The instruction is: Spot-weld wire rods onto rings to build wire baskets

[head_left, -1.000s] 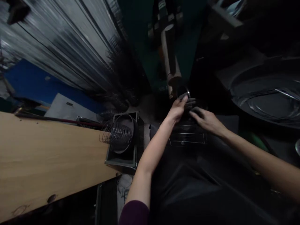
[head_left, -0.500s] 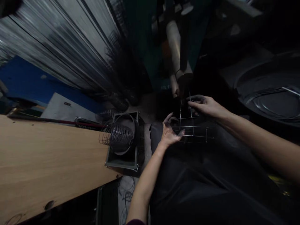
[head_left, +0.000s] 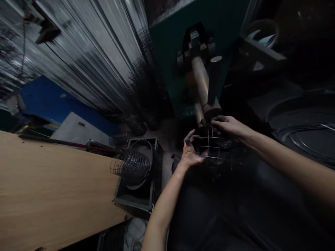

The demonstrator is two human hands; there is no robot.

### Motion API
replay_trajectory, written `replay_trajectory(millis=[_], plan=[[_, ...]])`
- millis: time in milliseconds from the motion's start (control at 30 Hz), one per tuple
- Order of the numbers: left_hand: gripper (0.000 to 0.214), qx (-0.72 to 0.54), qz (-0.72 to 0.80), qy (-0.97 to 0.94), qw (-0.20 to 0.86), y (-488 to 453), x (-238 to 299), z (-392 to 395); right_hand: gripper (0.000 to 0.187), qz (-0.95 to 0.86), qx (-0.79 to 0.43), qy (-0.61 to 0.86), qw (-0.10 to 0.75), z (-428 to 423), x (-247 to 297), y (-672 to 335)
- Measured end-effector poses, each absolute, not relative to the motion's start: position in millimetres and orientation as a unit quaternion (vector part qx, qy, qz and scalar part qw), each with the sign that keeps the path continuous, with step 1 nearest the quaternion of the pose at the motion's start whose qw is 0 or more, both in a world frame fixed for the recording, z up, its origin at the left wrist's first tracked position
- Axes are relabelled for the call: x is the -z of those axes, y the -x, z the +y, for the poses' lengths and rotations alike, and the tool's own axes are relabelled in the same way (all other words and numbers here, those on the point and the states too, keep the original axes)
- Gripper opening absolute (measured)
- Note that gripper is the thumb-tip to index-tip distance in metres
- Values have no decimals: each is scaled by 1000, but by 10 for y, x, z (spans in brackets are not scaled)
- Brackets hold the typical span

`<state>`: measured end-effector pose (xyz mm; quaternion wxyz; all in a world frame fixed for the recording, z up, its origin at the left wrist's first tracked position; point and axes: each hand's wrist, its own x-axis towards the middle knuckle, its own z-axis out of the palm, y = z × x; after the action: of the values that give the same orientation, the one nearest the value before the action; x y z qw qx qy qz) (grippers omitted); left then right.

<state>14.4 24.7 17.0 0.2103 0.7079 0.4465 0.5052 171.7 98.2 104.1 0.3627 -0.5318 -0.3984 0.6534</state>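
A thin wire basket frame (head_left: 208, 146) with curved crossing wires is held in front of me, its far end close to the tip of the machine's thick metal arm (head_left: 201, 78). My left hand (head_left: 191, 152) curls around the frame's left side, thumb and fingers on the wires. At the far end, my right hand (head_left: 230, 126) pinches an upright wire of the frame, its fingertips beside the arm's round end. A second, thinner rod (head_left: 199, 115) of the machine sits just left of the frame. Shadow hides the frame's lower right part.
Left of my hands, nested wire frames (head_left: 137, 162) lie in a black bucket inside a green-edged crate (head_left: 117, 201). A wooden board (head_left: 62, 181) fills the lower left. The machine's green body (head_left: 170, 45) stands ahead. Coiled wire (head_left: 295, 137) lies at the right.
The wire frame has moved toward the machine, its far end now at the arm tip. Both hands keep their hold and have come nearer the arm. The view has tilted up.
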Motion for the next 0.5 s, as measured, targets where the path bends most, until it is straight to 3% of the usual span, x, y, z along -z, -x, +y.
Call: replay_trajectory(millis=[200,500], plan=[[88,-511,443,-697,237,-109,-223,345,14,-401,-635,545,373,999,-1135,-1679],[94,-509,430,-702,252,-68,-256,478,25,-399,-602,562,402,1077,-1161,-1608]])
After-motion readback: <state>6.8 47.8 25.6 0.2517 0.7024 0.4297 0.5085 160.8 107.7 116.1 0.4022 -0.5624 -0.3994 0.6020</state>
